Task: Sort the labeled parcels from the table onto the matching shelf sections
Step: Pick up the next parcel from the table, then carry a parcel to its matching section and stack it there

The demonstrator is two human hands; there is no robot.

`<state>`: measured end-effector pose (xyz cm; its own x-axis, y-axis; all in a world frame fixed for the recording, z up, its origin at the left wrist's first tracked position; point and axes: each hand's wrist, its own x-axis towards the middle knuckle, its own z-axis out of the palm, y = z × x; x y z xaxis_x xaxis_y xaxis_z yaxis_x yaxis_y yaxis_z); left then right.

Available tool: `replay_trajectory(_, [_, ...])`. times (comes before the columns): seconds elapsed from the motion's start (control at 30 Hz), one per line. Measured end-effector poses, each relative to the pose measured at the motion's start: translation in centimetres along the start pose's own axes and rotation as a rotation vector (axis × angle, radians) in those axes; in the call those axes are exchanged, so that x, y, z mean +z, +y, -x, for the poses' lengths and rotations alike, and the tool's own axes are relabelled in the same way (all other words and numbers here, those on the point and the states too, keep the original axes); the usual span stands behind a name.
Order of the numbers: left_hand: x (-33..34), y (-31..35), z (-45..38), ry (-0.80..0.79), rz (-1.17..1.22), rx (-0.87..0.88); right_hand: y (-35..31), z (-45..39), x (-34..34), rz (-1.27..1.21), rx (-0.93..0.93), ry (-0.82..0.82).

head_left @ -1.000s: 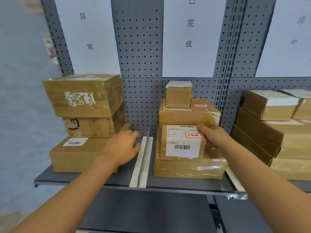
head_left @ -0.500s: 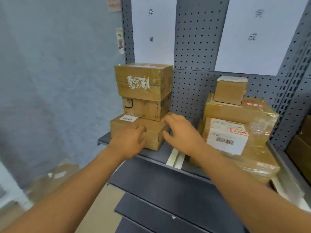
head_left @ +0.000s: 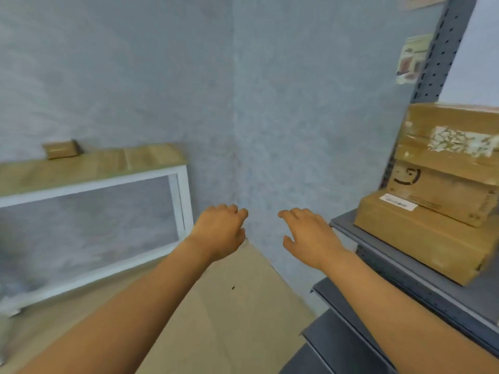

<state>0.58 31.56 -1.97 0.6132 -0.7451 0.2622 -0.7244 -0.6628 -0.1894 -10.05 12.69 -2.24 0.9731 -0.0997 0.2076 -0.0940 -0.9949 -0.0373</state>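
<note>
While both hands, left [head_left: 220, 233], right [head_left: 310, 238], hover loose and empty, parcel stack [head_left: 442, 201] flat on shelf [head_left: 378, 255], labels up

A grey metal shelf [head_left: 405, 263] stands at the right, against the blue-grey wall. On its top board rests a stack of three cardboard boxes [head_left: 442, 193], the widest at the bottom. Left of the shelf, a white-framed table [head_left: 108, 182] carries a small brown parcel [head_left: 61, 149] near its far edge.
</note>
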Motion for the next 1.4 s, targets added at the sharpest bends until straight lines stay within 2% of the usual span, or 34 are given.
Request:
replay_trajectory(0.27, [3.5, -19.0, 3.9, -0.062, 0.002, -0.201, -14.2, -14.1, 4.9, -0.111, -0.118, -0.032])
replay_trajectory(0.4, [5.6, -26.5, 5.2, -0.075, 0.005, -0.305, -19.8, -21.0, 6.8, -0.194, -0.175, -0.054])
replay_trajectory(0.53, [8.6, -33.3, 5.8, -0.134, -0.007, -0.389, -25.1, -28.2, 9.4, -0.141, -0.294, -0.095])
replay_trajectory(0.67, [12.0, -40.8, 4.5, -0.176, -0.029, -0.464, -30.2, -36.4, 12.9, -0.118, -0.437, -0.102])
replay_trajectory(0.93, [15.0, -57.2, -0.2, -0.175, -0.068, -0.622, -39.3, -54.7, 16.5, -0.181, -0.555, -0.118])
replay_trajectory(1.13, [17.3, -67.9, -0.2, -0.179, -0.072, -0.752, -47.3, -64.3, 19.4, -0.193, -0.669, -0.134])
replay_trajectory(1.4, [22.3, -83.3, -2.6, -0.189, -0.060, -0.747, -55.3, -77.1, 23.8, -0.191, -0.650, -0.138])
